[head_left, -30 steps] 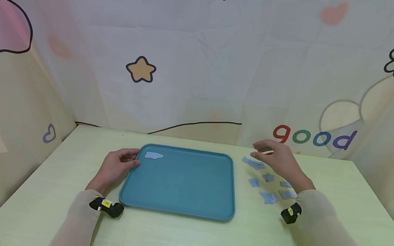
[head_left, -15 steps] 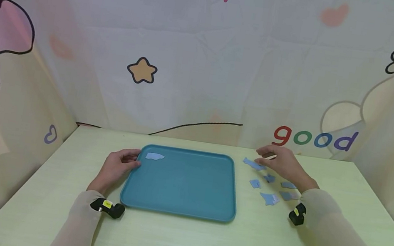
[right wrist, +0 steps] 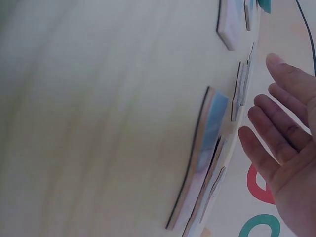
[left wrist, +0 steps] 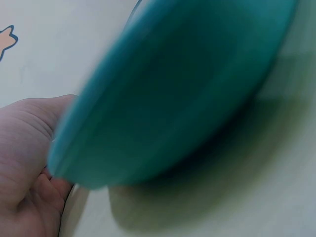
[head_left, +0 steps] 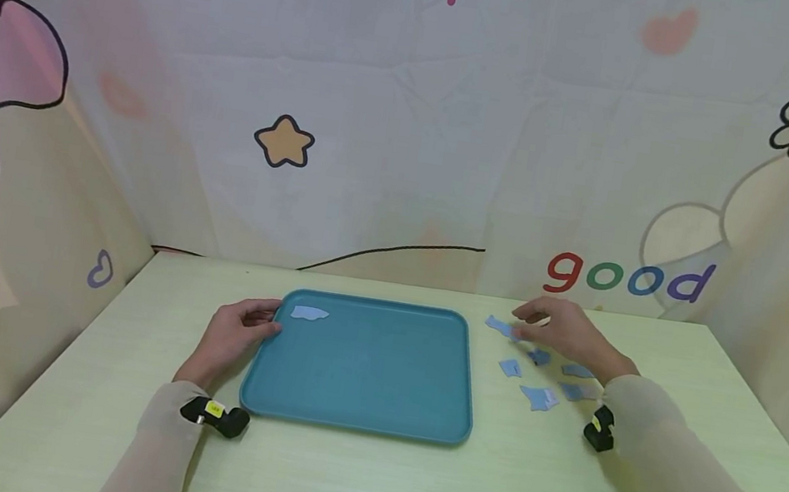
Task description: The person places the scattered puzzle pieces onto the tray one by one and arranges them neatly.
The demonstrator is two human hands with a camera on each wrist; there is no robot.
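A blue rectangular tray (head_left: 361, 376) lies on the table. My left hand (head_left: 224, 336) grips its left rim, thumb on the near side; in the left wrist view the tray edge (left wrist: 94, 118) sits between thumb and fingers. One flat light-blue puzzle piece (head_left: 309, 313) rests near the tray's far left corner. My right hand (head_left: 564, 329) hovers over the loose pieces right of the tray, its fingers loosely bent, thumb beside a long piece (head_left: 499, 325). In the right wrist view that hand (right wrist: 289, 133) shows nothing in its palm or fingers.
Several more irregular light-blue pieces lie right of the tray, among them a small piece (head_left: 510, 367) and a wider piece (head_left: 538, 398). The right wrist view shows thick edges on a piece (right wrist: 200, 153). A patterned curtain (head_left: 392, 153) stands behind the table (head_left: 361, 485).
My right hand has shifted slightly right and lowered toward the long piece. My left hand stays on the tray, which has not moved on the table.
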